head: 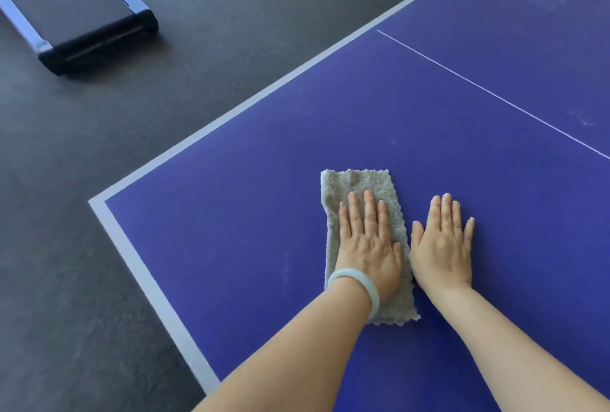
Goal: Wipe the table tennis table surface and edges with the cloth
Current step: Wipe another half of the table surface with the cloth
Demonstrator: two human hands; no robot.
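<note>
Grey cloth [359, 183] pinned flat on the near-left part of the table [264, 213] under the straight-fingered left hand [366, 243], right hand [442, 246] flat just beside, grasping nothing: probably best to press evenly, sweeping left over the edge [135, 263].

Both hands [369, 246] [440, 246] flat, fingers straight, side by side.

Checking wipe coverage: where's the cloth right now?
Head view, lower centre: the cloth lies flat on the table under the left hand, right hand beside it.
</note>
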